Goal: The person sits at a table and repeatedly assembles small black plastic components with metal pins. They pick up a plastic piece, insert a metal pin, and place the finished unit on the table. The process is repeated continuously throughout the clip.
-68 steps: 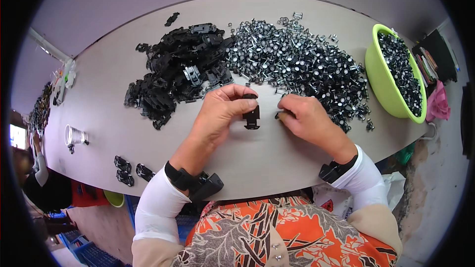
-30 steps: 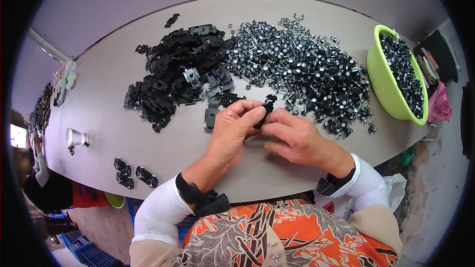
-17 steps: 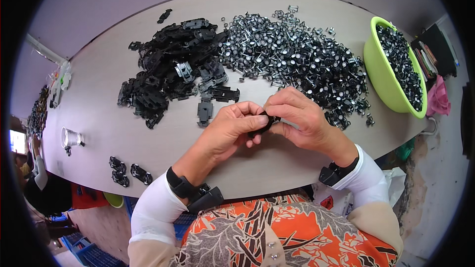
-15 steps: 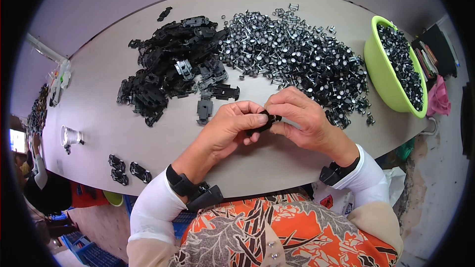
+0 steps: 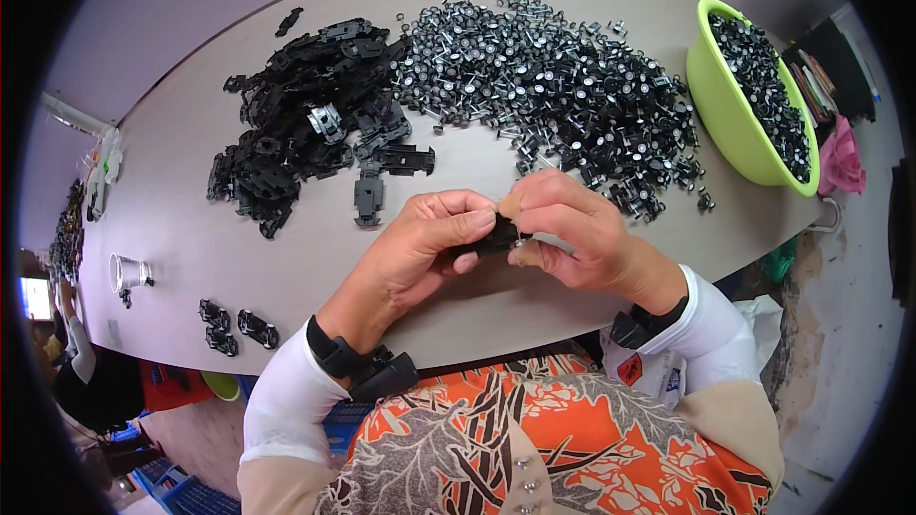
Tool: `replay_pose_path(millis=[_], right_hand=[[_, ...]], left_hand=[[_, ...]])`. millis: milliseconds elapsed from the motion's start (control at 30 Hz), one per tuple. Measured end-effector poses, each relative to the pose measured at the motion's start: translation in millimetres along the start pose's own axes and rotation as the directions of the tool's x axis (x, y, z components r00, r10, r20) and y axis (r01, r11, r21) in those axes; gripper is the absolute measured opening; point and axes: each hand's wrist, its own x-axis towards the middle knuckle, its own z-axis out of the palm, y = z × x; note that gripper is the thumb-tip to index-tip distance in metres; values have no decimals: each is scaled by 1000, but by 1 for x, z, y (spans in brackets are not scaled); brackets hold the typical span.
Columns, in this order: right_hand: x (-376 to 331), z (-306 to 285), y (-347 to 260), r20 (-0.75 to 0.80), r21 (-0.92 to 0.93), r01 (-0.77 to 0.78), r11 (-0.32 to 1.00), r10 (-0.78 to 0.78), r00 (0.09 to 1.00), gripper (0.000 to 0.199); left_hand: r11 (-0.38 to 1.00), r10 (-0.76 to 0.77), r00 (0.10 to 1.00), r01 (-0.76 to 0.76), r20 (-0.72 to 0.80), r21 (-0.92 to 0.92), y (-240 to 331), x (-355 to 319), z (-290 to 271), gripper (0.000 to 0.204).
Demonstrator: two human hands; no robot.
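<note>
Black toy-car chassis [image 5: 492, 240], one: frame centre, pinched between thumb and fingers of left hand [image 5: 420, 240]; thumb and fingertips of right hand [image 5: 584, 236] closed about its right end. Chassis pile [image 5: 296, 100], upper left. Wheel-and-axle heap [image 5: 544, 76], upper centre. Lime-green basin [image 5: 718, 107], upper right.

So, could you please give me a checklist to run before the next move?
1. Left bare hand grips the flat black plastic chassis: ok.
2. Right bare hand at its right end: ok.
3. Slim silver metal axle seated in it: cannot tell, fingers cover it.
4. Heap of small silver-and-black wheel pieces beyond the right hand: ok.
5. Three black wheeled pieces lying apart from both hands: ok.
</note>
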Motion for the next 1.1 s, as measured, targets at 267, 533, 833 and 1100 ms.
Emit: replay_pose_path(millis=[267, 533, 833, 1100], right_hand=[[-4, 11, -4, -7, -28, -11, 1000, 11, 1000, 37], [-7, -27, 3, 33, -132, -366, 921, 373, 927, 23], [6, -19, 15, 227, -448, -350, 823, 483, 846, 10], [13, -23, 29, 329, -344, -138, 929, 257, 909, 15]], left_hand=[[999, -6, 998, 9, 61, -53, -5, 0, -4, 15], [965, 66, 994, -43, -83, 258, 5, -6, -4, 16], [981, 67, 975, -25, -214, 193, 9, -3, -9, 23], [978, 48, 973, 1, -226, 211, 11, -2, -9, 28]])
